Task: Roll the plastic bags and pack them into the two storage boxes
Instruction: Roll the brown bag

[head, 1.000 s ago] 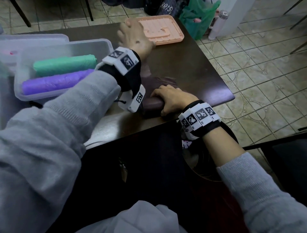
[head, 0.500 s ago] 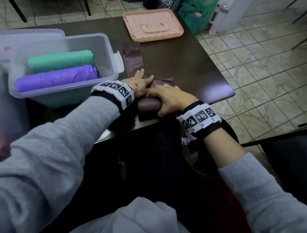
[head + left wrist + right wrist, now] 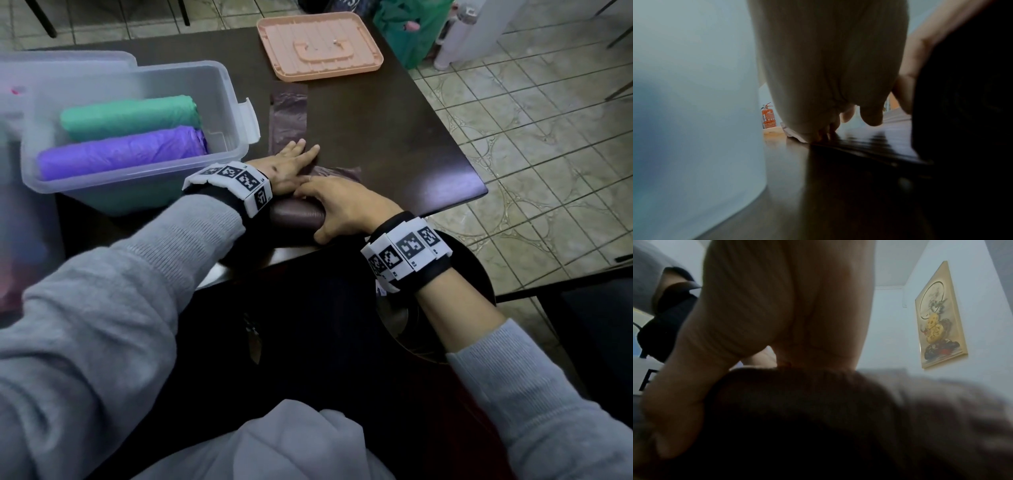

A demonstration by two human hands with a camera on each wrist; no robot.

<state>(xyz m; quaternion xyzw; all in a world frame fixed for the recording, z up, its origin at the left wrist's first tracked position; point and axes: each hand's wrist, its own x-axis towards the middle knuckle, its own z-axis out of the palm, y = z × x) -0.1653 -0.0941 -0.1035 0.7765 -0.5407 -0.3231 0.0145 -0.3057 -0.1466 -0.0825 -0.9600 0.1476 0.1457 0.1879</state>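
progress: 2 rolls done & packed, a green roll [image 3: 128, 116] and a purple roll [image 3: 120, 152] lying side by side in the clear storage box [image 3: 224, 85]; that box has room left.
in hand: 3rd bag, the dark brown bag [image 3: 289, 113], partly rolled; judged mid-roll, not finished.
left to do: finish the roll, pack it. 2nd box barely shows beyond the clear box; contents can't tell.
bag look: thin, crinkly, glossy film; the rolled part is a fat tube at the table [image 3: 394, 120] edge just R of the clear box, w/ a flat tail running away toward the pink lid [image 3: 320, 41].
left hand [image 3: 287, 164]: fingers straight, pressing the flat tail down just ahead of the roll.
right hand [image 3: 342, 205]: curled over the roll, thumb at the near side, gripping it.
hands: side by side, touching.
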